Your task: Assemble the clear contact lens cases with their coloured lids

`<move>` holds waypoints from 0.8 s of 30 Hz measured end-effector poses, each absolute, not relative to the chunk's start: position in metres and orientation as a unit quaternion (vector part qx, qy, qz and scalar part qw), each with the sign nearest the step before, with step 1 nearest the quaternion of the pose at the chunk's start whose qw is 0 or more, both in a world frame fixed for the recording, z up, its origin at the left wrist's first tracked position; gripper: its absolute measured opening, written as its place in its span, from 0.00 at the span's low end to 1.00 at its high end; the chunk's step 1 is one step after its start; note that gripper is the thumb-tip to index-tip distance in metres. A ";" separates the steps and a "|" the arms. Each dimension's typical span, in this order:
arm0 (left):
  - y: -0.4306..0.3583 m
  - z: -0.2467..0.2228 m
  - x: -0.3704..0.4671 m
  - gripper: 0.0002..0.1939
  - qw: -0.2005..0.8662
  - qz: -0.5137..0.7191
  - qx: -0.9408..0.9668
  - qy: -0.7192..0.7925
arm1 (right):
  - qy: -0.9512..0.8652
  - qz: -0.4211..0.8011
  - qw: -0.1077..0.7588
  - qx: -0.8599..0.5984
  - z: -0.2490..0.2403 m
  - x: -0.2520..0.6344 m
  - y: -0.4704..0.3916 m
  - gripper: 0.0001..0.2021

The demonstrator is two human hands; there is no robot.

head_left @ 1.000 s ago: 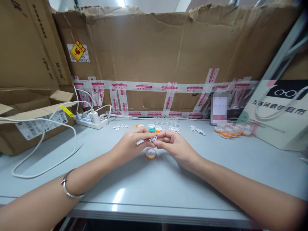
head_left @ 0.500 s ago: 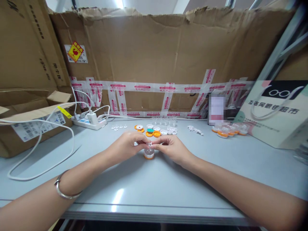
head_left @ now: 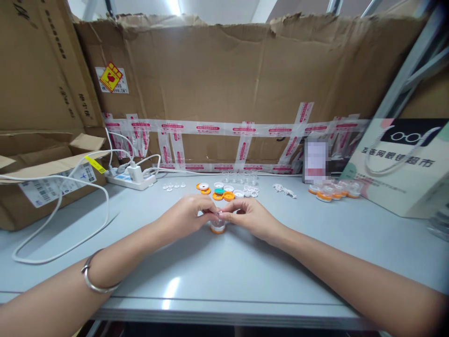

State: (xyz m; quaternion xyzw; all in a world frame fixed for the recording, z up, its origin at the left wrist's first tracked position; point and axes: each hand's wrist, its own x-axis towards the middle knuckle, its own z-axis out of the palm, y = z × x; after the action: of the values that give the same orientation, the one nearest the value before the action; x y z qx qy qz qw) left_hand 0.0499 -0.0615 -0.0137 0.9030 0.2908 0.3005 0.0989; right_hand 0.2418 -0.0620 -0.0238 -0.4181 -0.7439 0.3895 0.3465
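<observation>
At the middle of the table, my left hand point(head_left: 191, 213) and my right hand point(head_left: 250, 219) meet fingertip to fingertip. Both are closed in a pinch on one small white plastic part point(head_left: 219, 213), mostly hidden by the fingers. Right under it stands a small clear container point(head_left: 217, 226) with a white and orange base. Whether the part touches the container's top, I cannot tell. Just beyond the hands lie orange caps point(head_left: 229, 196), white caps point(head_left: 239, 194) and a teal piece point(head_left: 219, 191). White openwork parts point(head_left: 251, 191) are piled beside them.
Small white discs point(head_left: 174, 186) sit back left, near a power strip point(head_left: 135, 180) with a looping white cable point(head_left: 59, 260). Clear cups point(head_left: 240, 177) stand at the back. White strips point(head_left: 284, 190), orange-based containers point(head_left: 331, 192), a phone point(head_left: 315, 161) and a paper bag point(head_left: 396, 173) are rightward.
The pinched white part sits slightly lower and is more covered by my fingers. My fingertips have closed in nearer to each other. The container has stayed in place.
</observation>
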 end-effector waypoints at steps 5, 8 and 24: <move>-0.060 -0.017 0.051 0.06 0.111 0.286 0.897 0.320 | -0.755 0.363 0.342 -0.427 -0.026 0.240 -0.060 0.10; -0.058 -0.017 0.053 0.06 0.132 0.285 0.891 0.327 | -0.753 0.334 0.355 -0.442 -0.028 0.238 -0.060 0.09; -0.058 -0.014 0.054 0.05 0.131 0.325 0.871 0.346 | -0.636 0.104 0.468 -0.605 -0.011 0.327 0.036 0.17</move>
State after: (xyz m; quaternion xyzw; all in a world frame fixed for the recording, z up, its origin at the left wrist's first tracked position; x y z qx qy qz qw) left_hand 0.0535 -0.0578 -0.0143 0.8707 0.3456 0.3245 0.1307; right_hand 0.3269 0.0357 -0.0109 -0.6047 -0.6359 0.1040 0.4681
